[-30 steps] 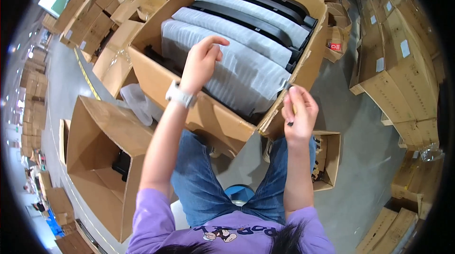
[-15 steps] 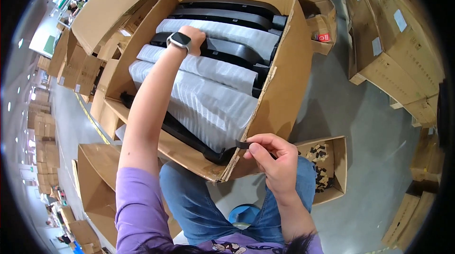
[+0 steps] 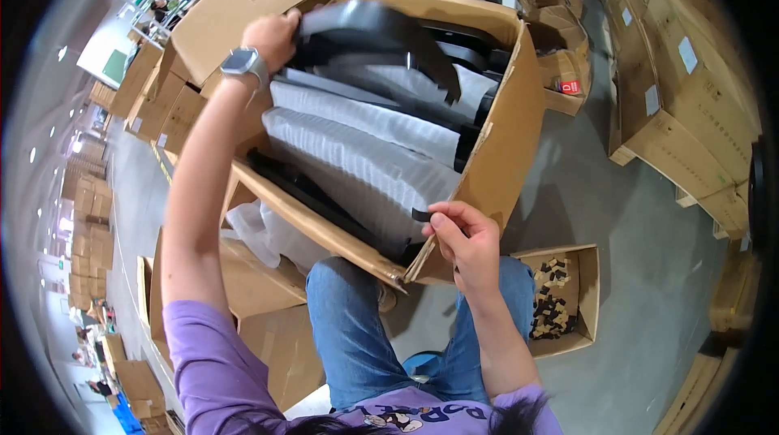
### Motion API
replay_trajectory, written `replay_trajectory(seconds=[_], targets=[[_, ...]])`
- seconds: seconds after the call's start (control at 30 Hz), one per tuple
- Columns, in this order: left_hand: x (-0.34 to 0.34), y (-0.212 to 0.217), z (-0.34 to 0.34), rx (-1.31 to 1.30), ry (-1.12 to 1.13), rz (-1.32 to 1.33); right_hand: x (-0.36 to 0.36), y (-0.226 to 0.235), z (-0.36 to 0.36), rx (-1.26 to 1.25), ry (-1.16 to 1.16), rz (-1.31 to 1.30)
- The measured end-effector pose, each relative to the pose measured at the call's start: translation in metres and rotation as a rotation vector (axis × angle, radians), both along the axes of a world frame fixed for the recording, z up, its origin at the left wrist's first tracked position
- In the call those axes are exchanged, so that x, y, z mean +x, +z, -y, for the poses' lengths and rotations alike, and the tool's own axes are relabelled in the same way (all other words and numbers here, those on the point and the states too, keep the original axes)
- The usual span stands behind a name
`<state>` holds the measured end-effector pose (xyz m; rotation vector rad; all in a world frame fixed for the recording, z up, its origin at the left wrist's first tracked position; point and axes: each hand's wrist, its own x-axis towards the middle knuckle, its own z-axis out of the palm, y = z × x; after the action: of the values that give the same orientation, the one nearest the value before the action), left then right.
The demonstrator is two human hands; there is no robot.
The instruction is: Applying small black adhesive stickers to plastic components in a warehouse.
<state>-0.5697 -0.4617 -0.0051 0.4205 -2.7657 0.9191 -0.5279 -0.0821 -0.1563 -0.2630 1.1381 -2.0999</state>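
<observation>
My left hand (image 3: 272, 41), wearing a watch, is closed around the left end of a black curved plastic part (image 3: 369, 33), blurred by motion and raised above the other parts. Below it stands a large open cardboard box (image 3: 511, 151), where more black parts are packed in rows between white foam sheets (image 3: 357, 163). By the box's near right corner, my right hand (image 3: 469, 240) pinches a small black strip (image 3: 420, 215) between thumb and fingertips. Another long black part (image 3: 312, 195) lies along the box's near wall.
A small carton (image 3: 588, 297) with many loose black and tan pieces sits right of my knee. Stacked cartons (image 3: 690, 102) line the right side. An open carton (image 3: 560, 45) stands behind the box, and white foam (image 3: 272, 228) spills from another at left.
My left hand has moved up and left, lifting the black curved part out of its row. My right hand, still pinching the strip, has shifted slightly up. The whole view has turned a little.
</observation>
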Motion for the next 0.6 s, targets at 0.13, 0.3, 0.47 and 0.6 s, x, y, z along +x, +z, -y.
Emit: replay_trajectory(seconds=[0.13, 0.3, 0.47, 0.6], targets=[[0.049, 0.110, 0.001, -0.119, -0.224, -0.295, 0.020, -0.001, 0.017, -0.049, 0.052, -0.038], [0.179, 0.198, 0.013, 0.102, -0.042, -0.875, 0.048, 0.006, 0.030, -0.060, -0.015, -0.217], [0.323, 0.118, 0.009, 1.144, 0.273, -1.235, 0.059, 0.033, -0.024, -0.123, -0.095, -0.205], [0.354, 0.029, -0.118, 1.892, 0.627, -1.223, 0.055, 0.058, -0.099, -0.106, -0.285, -0.327]])
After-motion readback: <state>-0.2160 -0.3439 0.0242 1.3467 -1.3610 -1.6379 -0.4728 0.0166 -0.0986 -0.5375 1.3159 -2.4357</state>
